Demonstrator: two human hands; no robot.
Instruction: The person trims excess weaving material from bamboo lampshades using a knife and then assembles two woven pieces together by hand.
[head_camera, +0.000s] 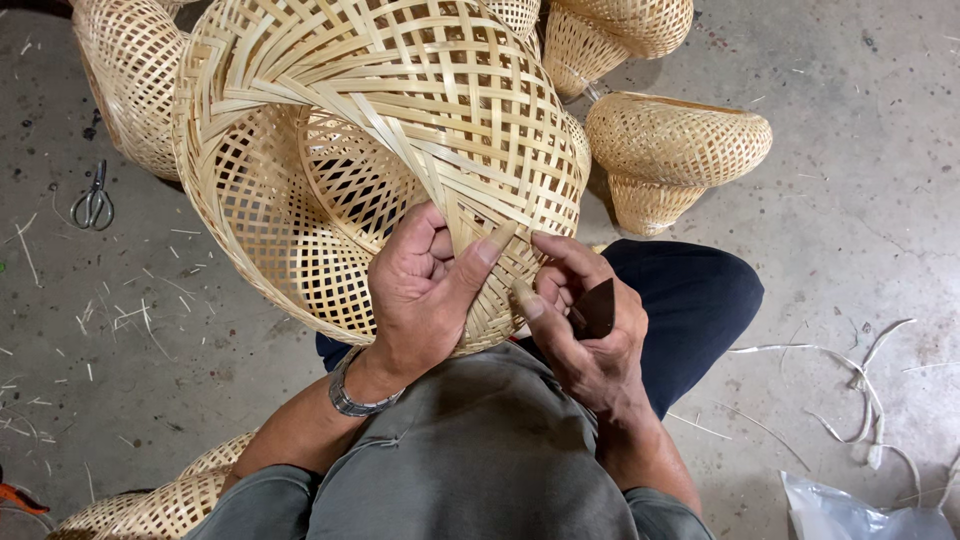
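A large woven bamboo basket (330, 130), open lattice with a curled rim, rests against my lap. My left hand (425, 285) grips its rim from below, thumb pressed up along a bamboo strip. My right hand (585, 330) is beside it, fingertips pinching the same rim edge, and it holds a small dark brown tool (597, 308) in the palm. A metal watch (350, 395) is on my left wrist.
More woven baskets lie around: one at the right (675, 150), one at the top (610, 35), one at the upper left (125, 75), one at the bottom left (160, 505). Scissors (93, 200) lie on the concrete floor. Bamboo offcuts (860, 385) and a plastic bag (850, 510) lie at the right.
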